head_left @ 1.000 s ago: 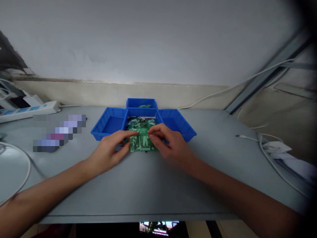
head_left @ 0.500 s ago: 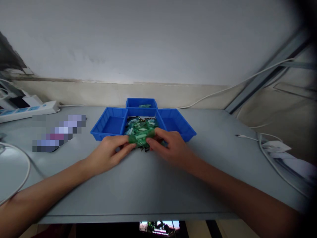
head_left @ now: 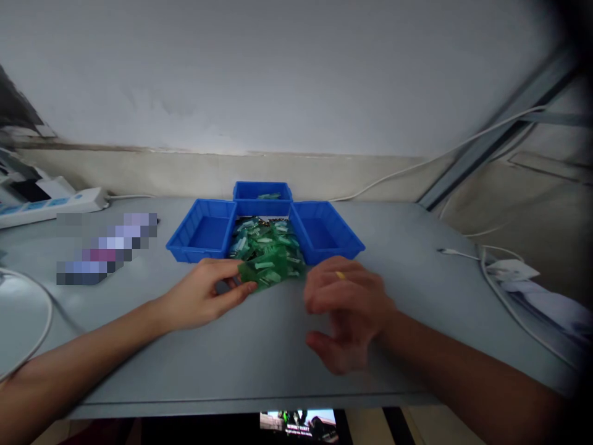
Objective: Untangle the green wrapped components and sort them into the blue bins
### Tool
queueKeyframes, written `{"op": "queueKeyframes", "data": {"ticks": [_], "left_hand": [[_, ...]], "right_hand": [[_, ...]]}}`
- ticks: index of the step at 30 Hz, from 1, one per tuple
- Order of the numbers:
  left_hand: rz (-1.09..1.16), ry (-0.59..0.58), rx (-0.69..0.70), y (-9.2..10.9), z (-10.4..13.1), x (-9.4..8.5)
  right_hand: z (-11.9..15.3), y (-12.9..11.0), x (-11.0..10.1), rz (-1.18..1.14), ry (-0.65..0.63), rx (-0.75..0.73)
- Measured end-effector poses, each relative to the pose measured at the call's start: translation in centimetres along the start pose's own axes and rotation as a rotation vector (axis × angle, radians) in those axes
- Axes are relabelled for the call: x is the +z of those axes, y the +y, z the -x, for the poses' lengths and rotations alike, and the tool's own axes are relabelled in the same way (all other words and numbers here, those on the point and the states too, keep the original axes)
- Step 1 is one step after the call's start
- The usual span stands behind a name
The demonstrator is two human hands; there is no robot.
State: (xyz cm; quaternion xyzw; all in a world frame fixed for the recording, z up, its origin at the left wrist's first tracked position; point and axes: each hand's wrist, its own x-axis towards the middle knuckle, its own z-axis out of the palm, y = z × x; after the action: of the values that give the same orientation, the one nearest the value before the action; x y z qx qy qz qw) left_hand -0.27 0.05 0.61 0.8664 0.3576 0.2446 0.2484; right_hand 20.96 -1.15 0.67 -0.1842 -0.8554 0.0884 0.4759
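Between the thumb and fingers of my left hand (head_left: 208,293) is the left edge of a translucent green plastic packet (head_left: 267,269), with pale strips showing on it. Behind it lies a heap of similar green packets (head_left: 252,233), enclosed on three sides by blue bins. My right hand (head_left: 345,309), a yellow band on one finger, hovers right of the packet, apart from it. Its fingers are bent and the thumb stands away from them, slightly blurred, with nothing visible between.
Blue bins stand at the left (head_left: 178,247), right (head_left: 345,244) and back (head_left: 262,207) of the heap; the back one holds some green pieces. A pixelated object (head_left: 109,250) and a power strip (head_left: 55,207) lie leftward. Cables (head_left: 491,278) are at the right. A lit screen (head_left: 299,425) shows below the table edge.
My right hand has let go of the green packet and moved right and toward me, its thumb and fingers parting. My left hand still grips the packet, which now looks flatter and spread out.
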Motion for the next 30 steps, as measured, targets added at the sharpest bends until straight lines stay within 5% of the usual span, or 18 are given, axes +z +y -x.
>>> {"op": "queueKeyframes", "data": {"ticks": [2,6,13,30], "left_hand": [[-0.001,0.007,-0.002,-0.1,0.0,0.1],[-0.028,0.043,0.018,-0.4,0.1,0.2],[-0.037,-0.043,0.095,0.0,0.5,-0.4],[-0.063,-0.103,0.227,0.1,0.5,-0.1]], "right_hand": [[0.1,0.0,0.0,0.083,0.020,-0.026],[-0.7,0.9,1.1,0.193,-0.257,0.241],[-1.6,0.8,1.4,-0.245,-0.432,0.490],[-1.9,0.3,1.3,-0.173,-0.491,0.573]]}}
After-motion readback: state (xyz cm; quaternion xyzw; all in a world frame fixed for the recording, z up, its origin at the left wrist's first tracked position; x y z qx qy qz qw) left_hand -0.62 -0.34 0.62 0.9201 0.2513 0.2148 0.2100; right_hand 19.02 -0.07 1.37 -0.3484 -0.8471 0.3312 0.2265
